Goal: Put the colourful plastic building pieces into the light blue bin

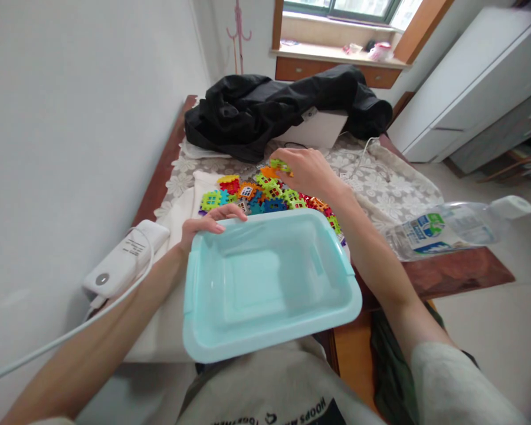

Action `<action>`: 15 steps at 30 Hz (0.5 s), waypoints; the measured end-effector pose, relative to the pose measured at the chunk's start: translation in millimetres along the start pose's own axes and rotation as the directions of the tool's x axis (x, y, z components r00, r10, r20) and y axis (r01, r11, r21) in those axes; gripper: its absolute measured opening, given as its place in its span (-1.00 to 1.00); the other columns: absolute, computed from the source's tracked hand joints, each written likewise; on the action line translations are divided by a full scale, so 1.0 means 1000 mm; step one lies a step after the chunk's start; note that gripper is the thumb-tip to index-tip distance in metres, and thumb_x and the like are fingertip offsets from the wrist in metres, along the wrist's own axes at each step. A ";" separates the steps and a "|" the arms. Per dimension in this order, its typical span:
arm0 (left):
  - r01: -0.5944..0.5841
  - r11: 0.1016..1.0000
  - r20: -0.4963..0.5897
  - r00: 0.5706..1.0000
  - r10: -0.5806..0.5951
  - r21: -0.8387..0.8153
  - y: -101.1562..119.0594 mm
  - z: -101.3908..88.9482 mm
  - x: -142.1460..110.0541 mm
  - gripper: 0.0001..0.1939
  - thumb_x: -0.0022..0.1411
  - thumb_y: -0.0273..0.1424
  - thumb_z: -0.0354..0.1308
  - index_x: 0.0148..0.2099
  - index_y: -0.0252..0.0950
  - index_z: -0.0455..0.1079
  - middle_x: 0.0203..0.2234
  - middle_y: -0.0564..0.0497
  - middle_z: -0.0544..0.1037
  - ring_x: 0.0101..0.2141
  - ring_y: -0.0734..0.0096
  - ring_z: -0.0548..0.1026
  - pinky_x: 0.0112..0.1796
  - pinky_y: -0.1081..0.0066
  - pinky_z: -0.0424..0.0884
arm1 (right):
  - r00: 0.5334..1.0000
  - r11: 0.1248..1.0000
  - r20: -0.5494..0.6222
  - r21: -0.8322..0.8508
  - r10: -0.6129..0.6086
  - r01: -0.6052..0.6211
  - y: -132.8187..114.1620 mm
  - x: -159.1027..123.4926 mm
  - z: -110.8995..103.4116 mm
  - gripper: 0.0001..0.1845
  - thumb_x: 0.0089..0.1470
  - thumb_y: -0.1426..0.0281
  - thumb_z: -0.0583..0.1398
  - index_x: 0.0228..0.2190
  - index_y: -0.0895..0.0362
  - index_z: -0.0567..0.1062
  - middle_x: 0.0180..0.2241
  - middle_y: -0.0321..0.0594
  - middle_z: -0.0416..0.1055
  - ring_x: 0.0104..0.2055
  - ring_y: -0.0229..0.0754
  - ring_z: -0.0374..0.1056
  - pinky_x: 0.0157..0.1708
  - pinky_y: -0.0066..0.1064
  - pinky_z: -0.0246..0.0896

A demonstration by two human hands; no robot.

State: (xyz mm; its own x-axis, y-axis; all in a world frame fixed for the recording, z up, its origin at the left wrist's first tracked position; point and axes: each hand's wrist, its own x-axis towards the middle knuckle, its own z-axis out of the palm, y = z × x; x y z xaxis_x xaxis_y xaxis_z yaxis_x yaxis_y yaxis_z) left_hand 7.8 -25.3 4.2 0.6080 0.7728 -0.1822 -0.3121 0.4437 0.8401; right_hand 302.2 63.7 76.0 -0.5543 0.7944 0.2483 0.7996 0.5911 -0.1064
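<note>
Your left hand (202, 226) grips the tub (265, 277) by its rim; your right hand (308, 171) pinches blocks (279, 165), apparently mid-pickup. Next, hold the tub steady.

- Tub (265, 280): smooth, satiny plastic
- Blocks (272, 192): shiny plastic
- Bottle (451, 227), three o'clock: clear, glossy plastic
- Bundle (265, 109), twelve o'clock: matt black cloth
- Desk (464, 271) edge: apparently varnished wood

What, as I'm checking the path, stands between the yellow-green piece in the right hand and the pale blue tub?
Part of the colorful pile and the far rim of the tub lie between the yellow-green piece and the tub's inside. The left hand grips the far-left corner; nothing visible covers the opening.
</note>
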 end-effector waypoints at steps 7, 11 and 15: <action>0.012 0.996 0.110 0.994 -0.002 -0.091 -0.011 -0.001 -0.004 -0.37 0.04 -0.14 0.40 0.16 -0.26 0.70 0.03 -0.20 0.76 -0.11 -0.09 0.74 -0.13 0.16 0.72 | 0.961 0.828 -0.115 0.488 -0.253 0.277 -0.017 -0.026 -0.043 -0.57 0.47 0.11 0.21 0.17 0.13 0.53 -0.01 -0.10 0.61 -0.01 -0.05 0.45 0.02 -0.25 0.34; 0.009 0.996 0.085 0.996 -0.001 -0.091 -0.014 -0.004 -0.004 -0.36 0.01 -0.24 0.39 0.18 -0.25 0.69 0.04 -0.17 0.77 -0.12 -0.04 0.75 -0.11 0.19 0.71 | 0.812 0.606 0.013 0.673 -0.583 0.424 -0.033 -0.038 -0.063 -0.63 0.49 0.09 0.24 0.04 0.10 0.64 0.00 -0.09 0.63 0.06 -0.05 0.52 0.13 -0.23 0.41; 0.029 0.996 0.047 0.999 -0.025 -0.090 -0.013 -0.007 -0.002 -0.43 0.03 -0.25 0.37 0.11 -0.27 0.73 -0.02 -0.19 0.79 -0.15 -0.07 0.76 -0.13 0.15 0.72 | 0.854 0.660 -0.018 0.627 -0.519 0.414 -0.028 -0.029 -0.049 -0.55 0.52 0.03 0.21 0.18 0.01 0.66 0.24 0.00 0.58 0.29 0.05 0.48 0.37 -0.06 0.37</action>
State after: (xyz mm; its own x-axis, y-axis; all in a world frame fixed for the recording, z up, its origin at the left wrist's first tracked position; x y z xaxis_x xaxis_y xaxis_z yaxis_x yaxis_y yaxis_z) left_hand 5.9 -29.7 -9.9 0.6493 0.7393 -0.1785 -0.3588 0.5047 0.7852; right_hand 307.1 17.4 118.9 -0.8847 0.3695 0.2843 0.1533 0.8065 -0.5710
